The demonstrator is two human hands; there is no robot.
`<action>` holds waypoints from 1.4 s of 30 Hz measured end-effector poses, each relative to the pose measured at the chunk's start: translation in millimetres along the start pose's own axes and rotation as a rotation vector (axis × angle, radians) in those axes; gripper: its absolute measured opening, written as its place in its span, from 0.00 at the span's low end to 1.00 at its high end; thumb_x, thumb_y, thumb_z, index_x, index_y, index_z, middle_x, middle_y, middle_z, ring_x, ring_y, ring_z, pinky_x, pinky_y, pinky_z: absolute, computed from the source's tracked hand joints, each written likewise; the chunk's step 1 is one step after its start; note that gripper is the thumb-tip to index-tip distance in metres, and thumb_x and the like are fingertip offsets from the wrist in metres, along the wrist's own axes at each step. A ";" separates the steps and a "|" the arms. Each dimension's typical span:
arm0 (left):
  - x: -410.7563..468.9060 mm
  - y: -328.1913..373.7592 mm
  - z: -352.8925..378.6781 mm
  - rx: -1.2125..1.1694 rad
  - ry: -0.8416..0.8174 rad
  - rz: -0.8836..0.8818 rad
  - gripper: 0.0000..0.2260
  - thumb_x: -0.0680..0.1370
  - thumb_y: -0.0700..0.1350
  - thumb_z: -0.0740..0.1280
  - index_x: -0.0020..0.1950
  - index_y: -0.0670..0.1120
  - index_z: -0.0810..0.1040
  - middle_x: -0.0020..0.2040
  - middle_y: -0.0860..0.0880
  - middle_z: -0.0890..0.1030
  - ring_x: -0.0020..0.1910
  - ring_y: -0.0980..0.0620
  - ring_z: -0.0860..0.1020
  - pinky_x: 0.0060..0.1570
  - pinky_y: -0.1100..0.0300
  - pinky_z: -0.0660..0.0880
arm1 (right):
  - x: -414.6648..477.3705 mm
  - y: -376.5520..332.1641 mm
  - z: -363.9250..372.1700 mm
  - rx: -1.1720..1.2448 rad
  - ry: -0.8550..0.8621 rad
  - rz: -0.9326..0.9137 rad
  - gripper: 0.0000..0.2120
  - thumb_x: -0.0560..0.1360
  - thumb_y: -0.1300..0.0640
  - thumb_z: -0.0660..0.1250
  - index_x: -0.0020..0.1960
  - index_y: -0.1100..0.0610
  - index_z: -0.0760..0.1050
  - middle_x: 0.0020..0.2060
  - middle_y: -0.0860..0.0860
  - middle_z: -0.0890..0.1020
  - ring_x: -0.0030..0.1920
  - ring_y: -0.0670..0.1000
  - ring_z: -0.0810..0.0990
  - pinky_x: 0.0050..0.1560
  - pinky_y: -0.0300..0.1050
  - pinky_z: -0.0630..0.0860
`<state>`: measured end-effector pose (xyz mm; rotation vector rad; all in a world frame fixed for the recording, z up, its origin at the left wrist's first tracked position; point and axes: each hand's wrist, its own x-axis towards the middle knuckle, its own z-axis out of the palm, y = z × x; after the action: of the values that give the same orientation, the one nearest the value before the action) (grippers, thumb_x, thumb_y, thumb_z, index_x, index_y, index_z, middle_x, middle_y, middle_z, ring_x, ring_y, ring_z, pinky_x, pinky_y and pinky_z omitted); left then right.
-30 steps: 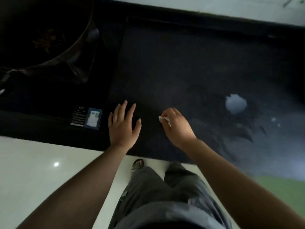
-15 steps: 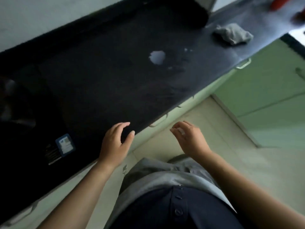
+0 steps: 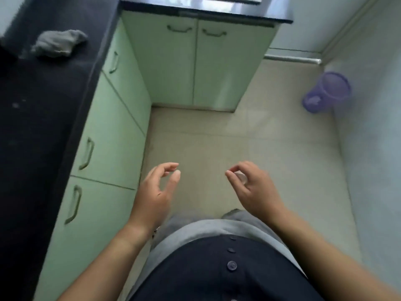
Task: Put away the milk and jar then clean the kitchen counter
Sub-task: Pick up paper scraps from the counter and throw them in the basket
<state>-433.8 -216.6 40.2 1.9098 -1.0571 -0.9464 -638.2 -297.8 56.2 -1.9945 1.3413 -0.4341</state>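
Away from the counter (image 3: 43, 105), the right hand (image 3: 253, 189) pinches a scrap (image 3: 239, 178), maybe to throw it out; the left hand (image 3: 156, 192) hangs loose, empty.

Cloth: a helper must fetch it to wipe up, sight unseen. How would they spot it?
Find the dark counter along the left, above the green cabinets. Near its far end lies the cloth. It is a pale grey crumpled heap against that dark top.

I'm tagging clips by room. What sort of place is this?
Most likely a home kitchen: a dark stone counter over pale green cabinet doors with curved handles, a crumpled grey cloth on it.
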 end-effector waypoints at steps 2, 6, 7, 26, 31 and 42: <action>15.2 30.7 47.7 0.027 -0.091 0.068 0.09 0.78 0.51 0.62 0.56 0.52 0.77 0.55 0.54 0.79 0.55 0.57 0.76 0.52 0.62 0.70 | -14.0 39.0 -38.0 0.020 0.064 0.087 0.06 0.76 0.57 0.66 0.42 0.59 0.77 0.36 0.51 0.78 0.37 0.48 0.74 0.39 0.34 0.67; 32.7 93.3 159.0 0.044 -0.315 0.194 0.14 0.74 0.55 0.60 0.55 0.52 0.77 0.54 0.54 0.79 0.55 0.58 0.77 0.54 0.59 0.73 | -46.1 122.0 -112.0 0.062 0.234 0.249 0.07 0.76 0.57 0.65 0.42 0.58 0.77 0.37 0.51 0.80 0.39 0.47 0.75 0.41 0.37 0.68; 34.0 108.2 186.6 0.058 -0.377 0.230 0.13 0.74 0.55 0.60 0.55 0.53 0.77 0.54 0.55 0.80 0.55 0.58 0.77 0.54 0.58 0.73 | -56.2 140.5 -128.3 0.063 0.277 0.292 0.07 0.76 0.56 0.65 0.42 0.57 0.77 0.38 0.51 0.80 0.39 0.46 0.75 0.41 0.36 0.68; 174.5 263.6 460.9 0.346 -0.843 0.405 0.11 0.77 0.54 0.60 0.56 0.55 0.76 0.53 0.60 0.79 0.56 0.65 0.74 0.51 0.75 0.66 | -13.1 350.1 -287.4 0.154 0.492 0.714 0.07 0.77 0.54 0.63 0.43 0.54 0.76 0.39 0.46 0.77 0.41 0.45 0.75 0.42 0.33 0.69; 267.8 345.8 529.0 0.328 -0.841 0.452 0.19 0.74 0.61 0.56 0.57 0.53 0.77 0.53 0.61 0.79 0.55 0.66 0.74 0.51 0.73 0.68 | 71.1 401.2 -378.7 0.124 0.516 0.721 0.07 0.76 0.52 0.62 0.43 0.52 0.76 0.40 0.45 0.78 0.42 0.45 0.76 0.41 0.35 0.70; 415.4 444.4 621.9 0.352 -0.761 0.444 0.11 0.78 0.53 0.61 0.56 0.53 0.77 0.53 0.60 0.79 0.55 0.65 0.75 0.51 0.74 0.67 | 233.5 486.3 -506.7 0.122 0.547 0.642 0.08 0.77 0.52 0.61 0.45 0.53 0.76 0.41 0.46 0.79 0.40 0.48 0.78 0.41 0.45 0.75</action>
<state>-957.1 -911.7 40.6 1.4573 -2.1043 -1.3117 -1180.3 -801.7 53.7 -1.2743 2.1250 -0.7520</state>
